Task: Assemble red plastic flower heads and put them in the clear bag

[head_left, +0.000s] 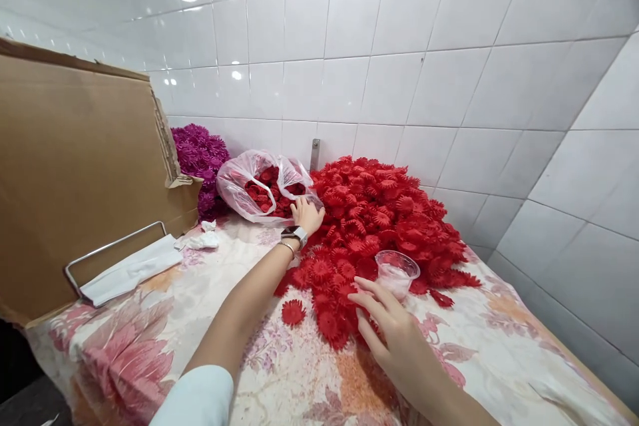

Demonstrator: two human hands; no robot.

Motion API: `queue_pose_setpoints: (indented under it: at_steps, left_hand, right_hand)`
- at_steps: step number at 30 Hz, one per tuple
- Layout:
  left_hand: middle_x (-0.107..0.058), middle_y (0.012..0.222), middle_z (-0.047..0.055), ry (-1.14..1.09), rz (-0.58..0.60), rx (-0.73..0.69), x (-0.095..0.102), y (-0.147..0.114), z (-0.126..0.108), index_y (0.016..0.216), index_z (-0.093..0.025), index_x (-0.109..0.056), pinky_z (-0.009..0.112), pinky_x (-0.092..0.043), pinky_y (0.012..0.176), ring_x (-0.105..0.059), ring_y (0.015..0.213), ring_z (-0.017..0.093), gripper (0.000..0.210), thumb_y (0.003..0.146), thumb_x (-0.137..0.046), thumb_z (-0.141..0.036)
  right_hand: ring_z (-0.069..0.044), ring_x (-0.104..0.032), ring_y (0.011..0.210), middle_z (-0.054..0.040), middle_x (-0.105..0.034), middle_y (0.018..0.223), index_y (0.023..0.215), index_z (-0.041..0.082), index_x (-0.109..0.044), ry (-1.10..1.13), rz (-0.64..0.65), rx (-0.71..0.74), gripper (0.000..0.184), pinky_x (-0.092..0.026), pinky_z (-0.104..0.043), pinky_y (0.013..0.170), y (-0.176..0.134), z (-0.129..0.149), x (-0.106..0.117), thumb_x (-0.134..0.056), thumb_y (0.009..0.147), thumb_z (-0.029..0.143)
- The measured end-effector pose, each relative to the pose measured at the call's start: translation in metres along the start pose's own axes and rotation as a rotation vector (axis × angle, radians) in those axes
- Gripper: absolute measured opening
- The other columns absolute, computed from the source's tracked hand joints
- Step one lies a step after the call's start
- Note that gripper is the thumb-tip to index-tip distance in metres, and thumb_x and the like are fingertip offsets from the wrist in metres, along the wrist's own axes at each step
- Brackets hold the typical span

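My left hand (pixel 308 215), with a watch and bracelet at the wrist, reaches to the near right edge of a clear plastic bag (pixel 232 180). Its fingers are spread over the bag's edge; whether they press on it I cannot tell. Dark red artificial flower heads (pixel 262 192) show inside the bag. Beside it rises a big heap of bright red artificial flower heads (pixel 379 203). My right hand (pixel 392 326) is at the heap's front edge, fingers stretched out and apart, near a clear plastic cup (pixel 398 273) with something whitish in it. A single red flower head (pixel 293 312) lies apart.
A large cardboard box (pixel 84 180) stands at the left, with purple artificial flowers (pixel 200 156) behind it. A metal wire frame (pixel 117 245), a folded white sheet (pixel 132 269) and crumpled tissue (pixel 202 238) lie before it. The table has a floral cloth (pixel 264 386); a tiled wall (pixel 349 26) bounds the back.
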State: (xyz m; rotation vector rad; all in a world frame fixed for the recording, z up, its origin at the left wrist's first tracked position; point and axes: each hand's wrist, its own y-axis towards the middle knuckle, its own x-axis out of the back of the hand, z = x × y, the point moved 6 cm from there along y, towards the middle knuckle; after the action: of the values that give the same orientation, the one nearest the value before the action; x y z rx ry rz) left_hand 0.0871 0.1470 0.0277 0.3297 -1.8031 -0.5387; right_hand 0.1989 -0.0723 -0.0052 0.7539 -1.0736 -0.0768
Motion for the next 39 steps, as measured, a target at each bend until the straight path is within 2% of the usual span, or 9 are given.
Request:
queue_pose_setpoints:
  at_steps: [6,10,16,20,22,26,29,35,39]
  left_hand:
    - [-0.054,0.107,0.019,0.086,-0.051,-0.171,0.039,-0.012,0.009,0.102,-0.007,-0.059,0.039,-0.033,0.086,-0.048,0.103,0.029,0.053,0.088,-0.025,-0.045]
    - [-0.059,0.096,0.019,0.137,-0.049,-0.194,0.062,-0.010,0.031,0.102,-0.007,-0.058,0.037,-0.037,0.076,-0.055,0.093,0.027,0.054,0.091,-0.014,-0.037]
    - [-0.060,0.102,0.014,0.248,0.059,-0.270,0.064,-0.007,0.079,0.086,-0.012,-0.063,0.037,-0.033,0.091,-0.047,0.107,0.024,0.022,0.083,-0.047,-0.026]
    - [-0.055,0.111,0.008,0.341,0.072,-0.185,0.067,-0.008,0.109,0.104,-0.015,-0.055,0.045,-0.038,0.089,-0.051,0.102,0.021,0.028,0.083,-0.050,-0.033]
    - [-0.055,0.110,0.009,0.374,0.056,-0.142,0.071,-0.009,0.116,0.102,-0.013,-0.056,0.045,-0.037,0.089,-0.050,0.103,0.023,0.027,0.083,-0.050,-0.031]
    - [-0.055,0.102,0.022,0.388,-0.011,-0.109,0.084,-0.013,0.110,0.090,-0.005,-0.061,0.046,-0.032,0.086,-0.044,0.105,0.032,0.024,0.083,-0.043,-0.018]
    - [-0.052,0.106,0.025,0.361,-0.044,-0.149,0.089,-0.018,0.094,0.100,-0.002,-0.057,0.046,-0.030,0.086,-0.042,0.106,0.034,0.031,0.084,-0.033,-0.015]
    - [-0.060,0.094,0.011,0.235,0.184,-0.395,0.057,-0.028,0.065,0.089,-0.015,-0.062,0.030,-0.039,0.084,-0.053,0.095,0.019,0.019,0.083,-0.044,-0.014]
    - [-0.057,0.106,0.009,0.172,0.255,-0.394,0.041,-0.028,0.067,0.102,-0.015,-0.057,0.038,-0.044,0.084,-0.054,0.096,0.019,0.022,0.085,-0.048,-0.025]
  right_hand:
    - [-0.025,-0.057,0.101,-0.0145,-0.058,0.113,0.093,0.017,-0.061,0.015,-0.005,0.003,0.027,-0.050,-0.044,0.082,0.000,0.002,-0.001,-0.036,0.082,0.016]
    - [-0.025,-0.058,0.101,-0.0127,-0.059,0.111,0.091,0.019,-0.062,0.036,-0.008,0.010,0.026,-0.049,-0.043,0.083,0.000,0.005,0.001,-0.038,0.081,0.016]
    - [-0.025,-0.058,0.100,-0.0117,-0.060,0.110,0.090,0.020,-0.062,0.062,-0.006,0.009,0.025,-0.049,-0.042,0.083,-0.001,0.006,0.000,-0.038,0.081,0.017]
    - [-0.025,-0.058,0.100,-0.0133,-0.059,0.110,0.088,0.017,-0.061,0.075,-0.004,0.000,0.025,-0.049,-0.042,0.082,-0.002,0.006,-0.002,-0.037,0.082,0.017]
    - [-0.025,-0.057,0.101,-0.0138,-0.059,0.110,0.089,0.017,-0.061,0.079,0.002,0.005,0.026,-0.049,-0.043,0.083,-0.002,0.007,-0.003,-0.036,0.082,0.016]
    - [-0.025,-0.057,0.100,-0.0137,-0.059,0.109,0.088,0.016,-0.061,0.089,-0.004,0.020,0.025,-0.048,-0.043,0.084,-0.002,0.010,-0.003,-0.036,0.082,0.016]
    - [-0.024,-0.057,0.099,-0.0125,-0.059,0.108,0.087,0.018,-0.060,0.099,-0.019,0.027,0.024,-0.048,-0.041,0.084,-0.003,0.012,0.000,-0.036,0.082,0.016]
    - [-0.023,-0.059,0.095,-0.0121,-0.061,0.104,0.084,0.018,-0.060,0.097,-0.014,0.051,0.023,-0.049,-0.041,0.082,-0.002,0.017,0.002,-0.037,0.081,0.013]
    - [-0.023,-0.058,0.095,-0.0131,-0.061,0.105,0.084,0.016,-0.059,0.101,0.009,0.048,0.024,-0.049,-0.040,0.082,-0.001,0.019,0.001,-0.036,0.081,0.012]
